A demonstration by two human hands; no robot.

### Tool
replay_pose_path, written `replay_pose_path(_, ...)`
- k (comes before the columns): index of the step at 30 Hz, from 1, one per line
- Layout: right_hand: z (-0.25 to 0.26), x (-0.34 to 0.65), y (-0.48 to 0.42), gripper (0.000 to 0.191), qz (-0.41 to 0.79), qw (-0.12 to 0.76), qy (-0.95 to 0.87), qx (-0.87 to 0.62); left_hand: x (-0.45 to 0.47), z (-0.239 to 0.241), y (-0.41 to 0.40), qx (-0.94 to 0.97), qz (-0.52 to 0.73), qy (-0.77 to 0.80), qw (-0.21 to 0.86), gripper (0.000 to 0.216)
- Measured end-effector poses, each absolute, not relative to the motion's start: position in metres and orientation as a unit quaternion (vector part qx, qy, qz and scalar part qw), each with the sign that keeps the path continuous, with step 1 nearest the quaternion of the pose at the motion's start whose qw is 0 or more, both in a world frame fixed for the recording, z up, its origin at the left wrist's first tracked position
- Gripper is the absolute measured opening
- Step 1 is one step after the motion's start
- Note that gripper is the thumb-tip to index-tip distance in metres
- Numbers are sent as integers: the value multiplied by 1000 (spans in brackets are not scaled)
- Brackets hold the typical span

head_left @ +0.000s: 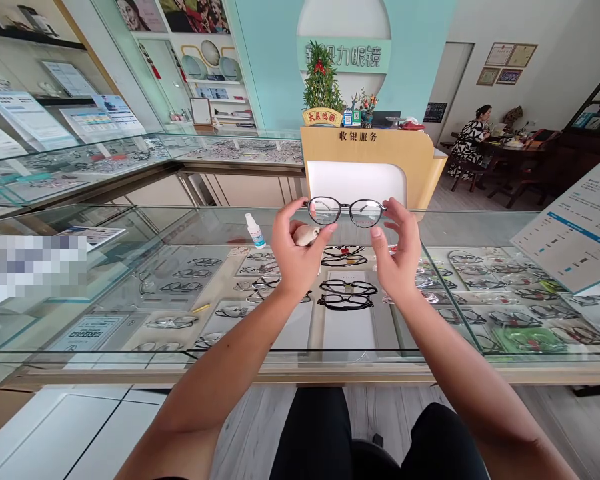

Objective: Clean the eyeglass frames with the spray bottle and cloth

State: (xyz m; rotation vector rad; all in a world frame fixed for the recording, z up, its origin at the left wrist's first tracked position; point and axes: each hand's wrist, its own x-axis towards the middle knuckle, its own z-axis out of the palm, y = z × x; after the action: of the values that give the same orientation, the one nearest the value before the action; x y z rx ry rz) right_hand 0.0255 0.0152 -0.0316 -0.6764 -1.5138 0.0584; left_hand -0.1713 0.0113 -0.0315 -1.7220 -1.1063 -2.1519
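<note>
A pair of black-rimmed eyeglasses (345,205) is held up level above the glass counter, its clear lenses facing me. My left hand (300,250) grips the left end of the frame between fingers and thumb. A bunched beige cloth (306,235) is tucked in that same palm. At the other end, the fingers of my right hand (399,247) hold the frame near its hinge, with the thumb below the lens. A small white spray bottle (255,231) with a blue label stands on the counter left of my left hand.
Beneath the glass countertop (180,227) lie rows of eyeglasses (347,288). A printed sign (575,227) leans at the right, and papers lie at the left. Beyond stands a wooden cashier desk (370,143) with plants. A person (473,140) sits at a table at the far right.
</note>
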Motion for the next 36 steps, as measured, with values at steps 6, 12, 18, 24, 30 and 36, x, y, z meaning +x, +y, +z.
replay_pose_path(6,-31,25,19,43,117,706,-639,-282,-174,-32,12,-592,-716,-347,131,64)
replay_pose_path(12,-25,25,14,40,124,710,-627,-294,-174,-31,11,-595,-707,-352,149,63)
replay_pose_path(18,-22,28,14,37,114,712,-628,-293,-174,-31,12,-598,-705,-363,114,63)
replay_pose_path(24,-21,29,18,32,159,728,-595,-301,-174,-32,21,-600,-714,-356,60,64)
replay_pose_path(30,-22,29,20,30,182,738,-584,-285,-174,-38,30,-589,-728,-351,25,64)
replay_pose_path(36,-25,29,24,31,207,749,-560,-288,-173,-43,29,-587,-724,-360,23,64)
